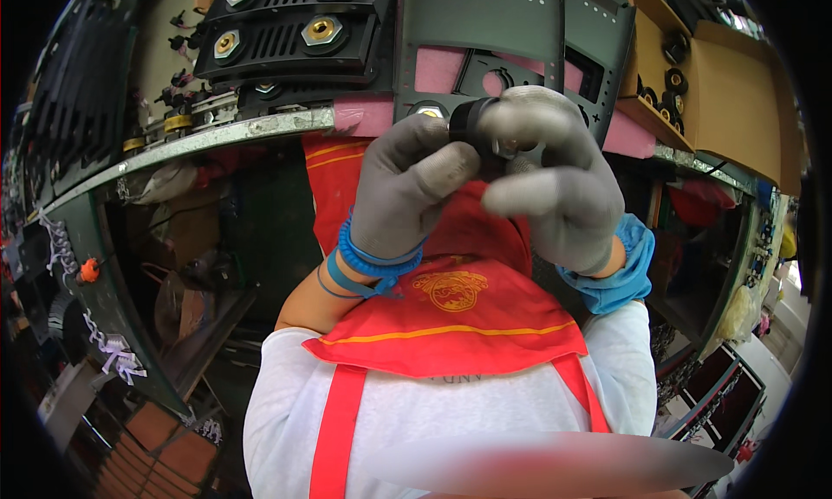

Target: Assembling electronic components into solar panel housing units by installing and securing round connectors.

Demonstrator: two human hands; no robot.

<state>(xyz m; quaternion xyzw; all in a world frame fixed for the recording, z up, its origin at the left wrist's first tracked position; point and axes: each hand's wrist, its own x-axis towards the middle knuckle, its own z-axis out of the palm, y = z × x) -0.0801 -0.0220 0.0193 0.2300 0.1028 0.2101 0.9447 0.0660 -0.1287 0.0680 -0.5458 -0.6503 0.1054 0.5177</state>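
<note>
A: State the hazard.
B: A panel [481,27] may be scratched if the black part [466,125] drops; the probable cause is a glove slipping on its round side; it sits between the hands, near the panels' lower edge.

A: State the hands.
B: Left hand [403,183]: closed, pinching the part's left side; right hand [559,174]: half-curled and blurred; whether it grips cannot be told.

A: State counts, largest first.
B: Panels, two; carton [741,100], one; hands, two; black part, one; nuts [321,31], four plainly visible on the vented plates [270,42].
</note>
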